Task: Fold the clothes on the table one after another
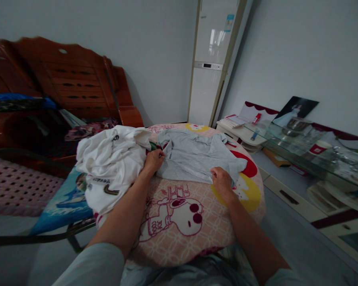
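A light grey shirt [191, 157] lies spread on a round table covered by a patterned cloth [167, 202]. My left hand [154, 161] is closed, its fingers pinching the shirt at its left side. Over at the lower right edge of the shirt, my right hand [222, 180] also has its fingers pressed together on the grey fabric. Beside my left forearm is a heaped white garment [113, 155] with dark printing, at the table's left side. Part of a dark green and red item [152, 146] shows between the two garments.
Left of the table stand a pink woven chair [18, 184] with a blue picture cushion [67, 202] and a carved wooden sofa [74, 79]. A glass-topped cabinet [304, 147] holding cups runs along the right. A tall white air conditioner [207, 91] fills the corner.
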